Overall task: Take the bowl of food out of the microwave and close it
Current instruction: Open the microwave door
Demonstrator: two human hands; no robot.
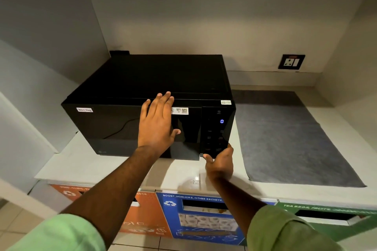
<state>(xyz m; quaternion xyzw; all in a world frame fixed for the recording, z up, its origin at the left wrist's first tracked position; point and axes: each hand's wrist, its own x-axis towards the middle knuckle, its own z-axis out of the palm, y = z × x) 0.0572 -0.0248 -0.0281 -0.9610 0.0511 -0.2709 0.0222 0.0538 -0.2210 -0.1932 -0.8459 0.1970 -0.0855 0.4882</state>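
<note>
A black microwave [126, 87] stands on a white counter [102, 165], its dark glass door [114, 130] flush with the front. My left hand [157, 124] lies flat and open against the door near its top right. My right hand [219, 164] is at the lower right corner, fingertips touching the bottom of the control panel [217, 128], whose display shows a blue 0. No bowl is visible; the inside of the microwave is hidden behind the door.
A grey mat [285, 138] lies on the counter right of the microwave. A wall socket [291, 61] is on the back wall. Orange [142, 220], blue [200, 220] and green [326, 216] waste bins with slots stand below the counter edge.
</note>
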